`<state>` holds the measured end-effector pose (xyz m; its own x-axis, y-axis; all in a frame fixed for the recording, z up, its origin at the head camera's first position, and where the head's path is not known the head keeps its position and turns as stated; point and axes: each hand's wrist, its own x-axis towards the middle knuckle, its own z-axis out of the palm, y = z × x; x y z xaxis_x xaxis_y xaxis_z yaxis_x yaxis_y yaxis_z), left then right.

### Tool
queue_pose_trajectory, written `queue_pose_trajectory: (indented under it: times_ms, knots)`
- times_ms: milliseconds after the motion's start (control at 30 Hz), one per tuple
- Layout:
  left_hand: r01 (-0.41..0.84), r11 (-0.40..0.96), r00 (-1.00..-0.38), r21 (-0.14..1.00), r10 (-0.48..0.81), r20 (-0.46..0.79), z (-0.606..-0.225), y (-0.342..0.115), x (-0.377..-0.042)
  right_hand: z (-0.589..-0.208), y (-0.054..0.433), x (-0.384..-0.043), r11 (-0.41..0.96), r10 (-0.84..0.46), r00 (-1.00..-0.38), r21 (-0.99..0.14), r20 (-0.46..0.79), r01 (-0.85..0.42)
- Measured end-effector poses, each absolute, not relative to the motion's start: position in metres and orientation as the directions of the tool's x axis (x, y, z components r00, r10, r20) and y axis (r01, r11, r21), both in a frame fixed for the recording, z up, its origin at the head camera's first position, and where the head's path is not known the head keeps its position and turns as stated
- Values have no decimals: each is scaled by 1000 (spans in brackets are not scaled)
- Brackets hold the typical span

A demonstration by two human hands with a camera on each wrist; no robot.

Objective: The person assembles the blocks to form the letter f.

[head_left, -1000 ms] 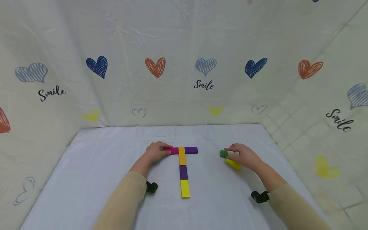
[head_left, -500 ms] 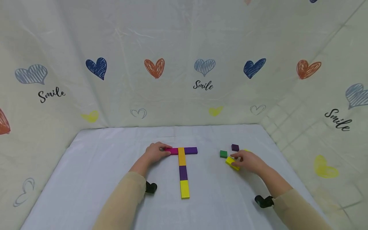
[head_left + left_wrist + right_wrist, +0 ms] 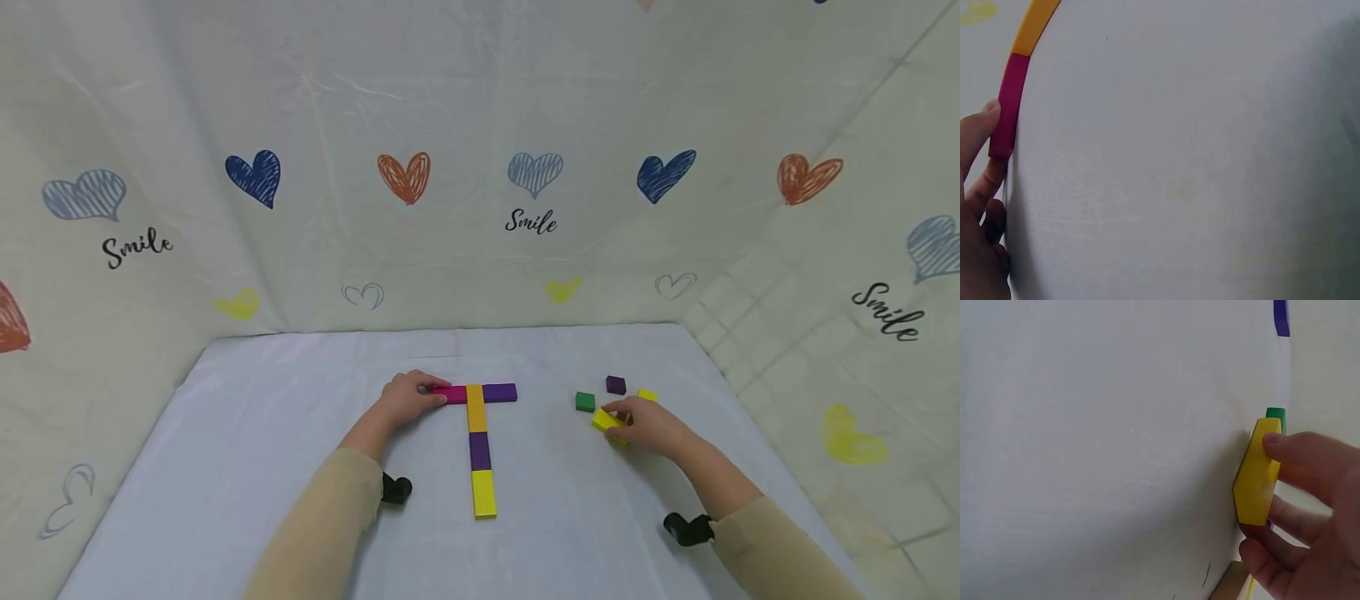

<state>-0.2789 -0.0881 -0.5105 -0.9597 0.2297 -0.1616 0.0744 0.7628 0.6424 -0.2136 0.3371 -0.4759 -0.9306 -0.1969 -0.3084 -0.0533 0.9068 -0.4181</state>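
Observation:
My left hand (image 3: 407, 397) pinches the outer end of a magenta block (image 3: 456, 395), which meets an orange block (image 3: 476, 408) in the left wrist view. On the orange block's other side lies a purple block (image 3: 501, 392). Below it, a second purple block (image 3: 480, 451) and a yellow block (image 3: 483, 495) continue in line, so the row looks like a T. My right hand (image 3: 652, 425) grips another yellow block (image 3: 1257, 472) between thumb and fingers; the block is slightly tilted in the right wrist view.
A green block (image 3: 585, 402) lies left of the right hand, and a dark purple block (image 3: 616, 385) beyond it. One more yellow block (image 3: 647, 394) is partly hidden behind that hand. White cloth (image 3: 247, 467) covers the table, with a heart-print curtain (image 3: 457, 258) behind.
My right hand has drawn back from the green and dark purple blocks, uncovering the latter, and has taken hold of the yellow block. My left hand has stayed on the magenta block.

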Motion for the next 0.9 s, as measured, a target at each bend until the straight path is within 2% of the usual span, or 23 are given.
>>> queue_pose_trajectory:
  times_ms: [367, 900]
  knots:
    - [91, 764, -959, 639, 240, -150, -510, -88, -278, -472, 333, -208, 894, -186, -931, -448, -314, -28]
    - [84, 752, -961, 653, 235, -147, -514, -89, -280, -458, 339, -203, 847, -238, -918, -531, -319, -35]
